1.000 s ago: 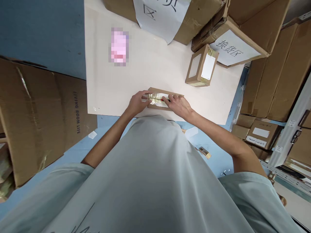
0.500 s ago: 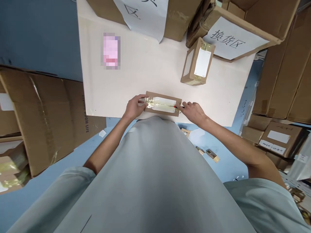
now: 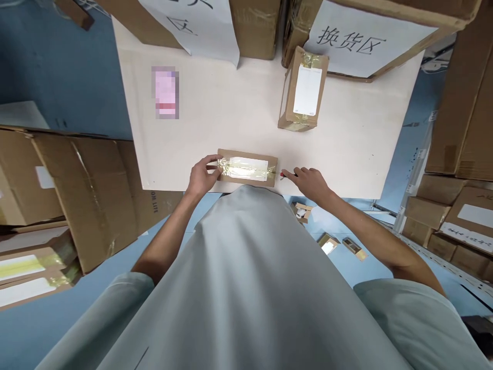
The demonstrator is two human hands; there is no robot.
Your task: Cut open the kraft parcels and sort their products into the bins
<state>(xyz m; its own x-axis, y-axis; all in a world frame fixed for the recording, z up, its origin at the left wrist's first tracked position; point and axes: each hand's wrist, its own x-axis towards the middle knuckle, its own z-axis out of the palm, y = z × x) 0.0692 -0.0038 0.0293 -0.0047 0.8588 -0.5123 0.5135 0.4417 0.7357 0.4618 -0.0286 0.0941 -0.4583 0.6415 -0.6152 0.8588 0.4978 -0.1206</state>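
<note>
A small taped cardboard box [image 3: 248,182] with a white label lies flat near the table's front edge. My left hand [image 3: 202,177] grips its left end, thumb on the near side and fingers at the far corner. Just off the box's right end, my right hand [image 3: 310,182] is closed around a small cutter [image 3: 283,175]. Only the red and dark front part of the cutter shows; my fingers hide the rest. The cutter's tip is apart from the box. A line runs lengthwise along the shiny tape over the label.
A taller labelled carton [image 3: 302,97] stands on the white table [image 3: 208,113]. Behind it are large boxes with handwritten paper sheets [image 3: 348,43]. A blurred pink item [image 3: 166,92] lies at the left. Cartons [image 3: 96,190] are stacked left and right, and opened small boxes [image 3: 354,248] lie on the floor.
My right hand has drawn the cutter rightward off the tape, past the box's right end. My left hand keeps its grip on the box. The whole view has shifted slightly.
</note>
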